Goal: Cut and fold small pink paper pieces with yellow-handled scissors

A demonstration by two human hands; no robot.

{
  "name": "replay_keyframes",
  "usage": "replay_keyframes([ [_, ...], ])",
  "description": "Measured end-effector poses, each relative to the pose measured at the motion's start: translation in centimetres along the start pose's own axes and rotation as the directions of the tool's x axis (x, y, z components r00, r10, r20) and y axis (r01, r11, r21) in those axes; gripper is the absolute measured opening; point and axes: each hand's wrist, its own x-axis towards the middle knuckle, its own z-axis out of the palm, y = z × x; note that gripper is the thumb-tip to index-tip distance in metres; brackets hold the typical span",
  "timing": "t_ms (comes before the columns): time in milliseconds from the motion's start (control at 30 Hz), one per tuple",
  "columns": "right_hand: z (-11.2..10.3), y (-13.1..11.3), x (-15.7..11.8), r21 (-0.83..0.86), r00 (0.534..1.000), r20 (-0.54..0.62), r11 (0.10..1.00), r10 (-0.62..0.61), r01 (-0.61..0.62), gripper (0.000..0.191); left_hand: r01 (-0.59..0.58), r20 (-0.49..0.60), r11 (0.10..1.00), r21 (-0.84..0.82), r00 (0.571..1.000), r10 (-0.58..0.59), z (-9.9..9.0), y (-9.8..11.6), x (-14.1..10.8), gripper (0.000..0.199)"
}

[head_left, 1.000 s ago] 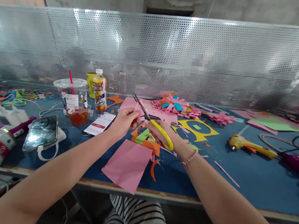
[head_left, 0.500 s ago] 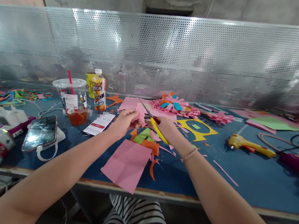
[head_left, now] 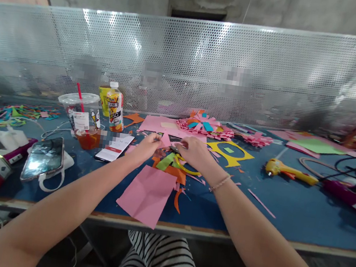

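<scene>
Pinching pink paper [head_left: 165,141], left hand [head_left: 149,144]; half-hiding yellow scissors [head_left: 186,169], right hand [head_left: 193,151], its grip unclear

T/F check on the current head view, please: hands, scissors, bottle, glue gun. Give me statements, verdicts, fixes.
1. The left hand pinches a small pink paper piece. True.
2. The scissors have red handles. False: the scissors have yellow handles.
3. The right hand has a bracelet at its wrist. True.
4. The bottle lies on its side. False: the bottle stands upright with a white cap on.
5. The yellow glue gun lies to the right of both hands. True.
</scene>
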Motion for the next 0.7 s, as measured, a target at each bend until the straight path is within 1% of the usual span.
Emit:
replay_keyframes([
  [33,0.1,-0.6,0.0,0.035,0.999,0.002,0.999,-0.040,0.040,0.027,-0.013,0.003,1.000,0.005,1.000,0.013,0.1,-0.1,0.0,0.009],
  [67,0.2,-1.0,-0.1,0.145,0.995,0.027,0.985,-0.099,0.095,0.026,-0.034,0.000,0.999,0.011,0.999,0.034,0.1,-0.2,0.0,0.008],
  [100,0.3,-1.4,-0.1,0.217,0.993,0.017,0.970,-0.118,0.112,0.026,-0.060,-0.008,0.998,0.022,0.998,0.061,0.1,-0.3,0.1,0.007],
  [133,0.5,-1.5,-0.1,0.254,0.993,0.004,0.960,-0.121,0.116,0.025,-0.092,-0.023,0.995,0.038,0.995,0.093,0.0,-0.4,0.2,0.007],
  [267,1.3,-1.0,0.2,0.369,0.996,-0.019,0.925,-0.086,0.087,0.022,-0.215,-0.055,0.966,0.142,0.973,0.224,-0.4,-0.9,0.6,0.005],
  [433,1.4,-0.4,0.4,0.453,1.000,0.024,0.891,-0.019,0.006,0.030,-0.358,-0.077,0.911,0.205,0.922,0.380,-0.8,-1.3,1.1,0.010],
  [500,1.3,-0.5,0.3,0.479,0.999,0.030,0.878,0.011,-0.024,0.032,-0.395,-0.042,0.900,0.184,0.912,0.408,-0.8,-1.3,1.0,0.012],
  [600,1.2,-0.8,0.2,0.521,0.998,0.039,0.852,0.042,-0.056,0.031,-0.423,0.065,0.898,0.122,0.906,0.418,-0.4,-1.0,0.5,0.021],
  [667,1.1,-0.9,0.1,0.539,0.999,0.041,0.841,0.028,-0.046,0.030,-0.423,0.124,0.897,0.129,0.904,0.408,-0.1,-0.7,0.1,0.027],
  [700,1.1,-0.9,0.1,0.545,1.000,0.030,0.838,0.007,-0.023,0.029,-0.417,0.116,0.898,0.141,0.908,0.404,0.1,-0.6,0.0,0.028],
])
